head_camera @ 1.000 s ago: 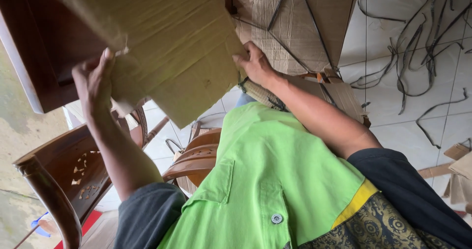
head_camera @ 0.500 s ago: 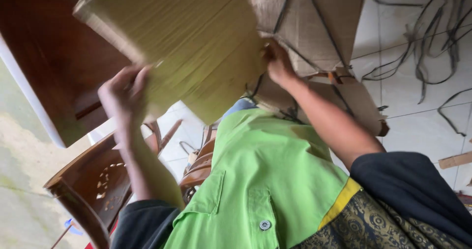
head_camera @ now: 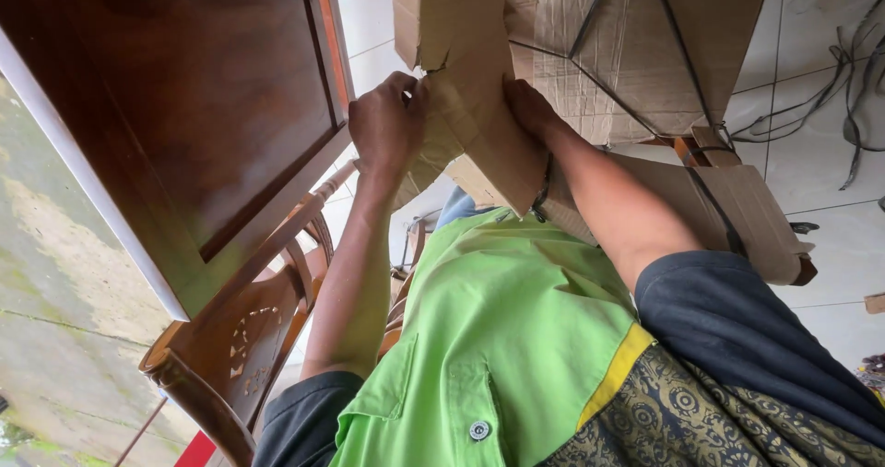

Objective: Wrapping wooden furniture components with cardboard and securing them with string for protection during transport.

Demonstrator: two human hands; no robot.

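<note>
While both hands, left & right, clamp the cardboard piece; its top cut off.

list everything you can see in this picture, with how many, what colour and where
cardboard sheet: one, brown, torn and creased, top centre, gripped by both hands
strapped cardboard package: one, brown with dark bands, upper right, behind the sheet
cardboard-wrapped piece: one, brown, right of centre, behind the right forearm
wooden panel: one, dark reddish brown, polished, upper left
carved wooden chair: one, brown, lower left
loose straps: several, dark, on the tiled floor at right
tiled floor: white, right side
concrete ground: grey-green, far left
shirt: one, bright green with dark sleeves, bottom centre
left hand: one, grip on the sheet's left edge
right hand: one, grip on the sheet's right edge
</note>
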